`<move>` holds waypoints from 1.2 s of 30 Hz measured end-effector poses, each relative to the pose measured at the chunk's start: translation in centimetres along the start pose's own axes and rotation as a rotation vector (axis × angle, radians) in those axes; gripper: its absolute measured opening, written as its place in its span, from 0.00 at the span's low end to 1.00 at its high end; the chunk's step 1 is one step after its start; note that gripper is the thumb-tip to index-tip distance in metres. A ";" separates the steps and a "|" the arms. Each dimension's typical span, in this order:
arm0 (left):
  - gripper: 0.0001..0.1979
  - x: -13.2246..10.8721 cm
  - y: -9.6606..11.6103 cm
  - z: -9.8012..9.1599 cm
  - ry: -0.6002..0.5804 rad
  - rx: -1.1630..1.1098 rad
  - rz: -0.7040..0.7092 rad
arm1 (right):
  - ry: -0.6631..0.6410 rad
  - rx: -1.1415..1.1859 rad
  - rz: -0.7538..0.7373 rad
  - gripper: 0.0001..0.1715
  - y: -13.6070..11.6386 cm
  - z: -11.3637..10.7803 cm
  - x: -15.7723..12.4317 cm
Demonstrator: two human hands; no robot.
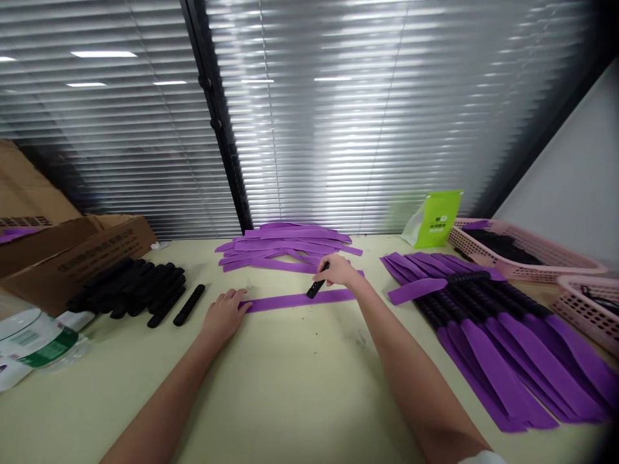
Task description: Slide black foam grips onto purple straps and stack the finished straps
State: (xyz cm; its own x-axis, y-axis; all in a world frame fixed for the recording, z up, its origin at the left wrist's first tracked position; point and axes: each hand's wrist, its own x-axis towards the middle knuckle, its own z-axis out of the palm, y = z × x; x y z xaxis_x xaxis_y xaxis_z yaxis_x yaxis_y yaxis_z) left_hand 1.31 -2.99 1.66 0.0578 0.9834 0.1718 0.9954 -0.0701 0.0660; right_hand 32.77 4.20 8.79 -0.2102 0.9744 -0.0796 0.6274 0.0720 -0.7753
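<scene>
The left hand [223, 316] lies flat on the counter [290, 386], fingers stretched out and closed on nothing, its fingertips pressing down the left end of a purple strip [300, 299]. That strip lies flat and crosswise near the middle of the counter, running from the left hand to the right hand [338, 270]. The right hand is curled round a short black bar [318, 283], pinched between thumb and fingers; the bar tilts down to the left and its lower end meets the strip, though whether it truly touches is hard to tell at this size.

Just behind the strip, against the blinds [367, 129], lies a loose heap of purple strips [285, 248]. To the left, well apart from the hands, is a pile of black bars [130, 287], with one bar [189, 304] lying alone beside it. A cardboard box [77, 254] stands behind that pile, and a plastic bottle [33, 341] lies at the left edge.

To the right, a row of black bars with purple strips attached [493, 335] fans across the counter. Behind it stand a green pouch [438, 219] and two pink baskets [527, 258].
</scene>
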 end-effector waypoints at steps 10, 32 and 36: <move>0.19 -0.1 0.3 -0.4 -0.004 0.021 0.009 | 0.322 -0.420 0.454 0.12 6.1 -8.1 -1.4; 0.19 0.5 -1.9 -0.6 0.459 -0.784 -0.218 | -0.012 0.018 -0.586 0.20 -6.7 16.1 1.2; 0.20 1.2 -3.1 -0.3 0.466 -1.015 -0.244 | -0.042 -0.454 -0.693 0.22 -5.3 18.0 1.0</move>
State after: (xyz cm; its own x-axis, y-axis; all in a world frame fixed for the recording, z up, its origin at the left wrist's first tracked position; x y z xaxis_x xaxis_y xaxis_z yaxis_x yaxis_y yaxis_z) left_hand -1.69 -1.68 1.93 -0.3734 0.8467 0.3792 0.4424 -0.1968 0.8750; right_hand 15.72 0.98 1.49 -0.6829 0.6692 0.2928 0.5851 0.7411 -0.3291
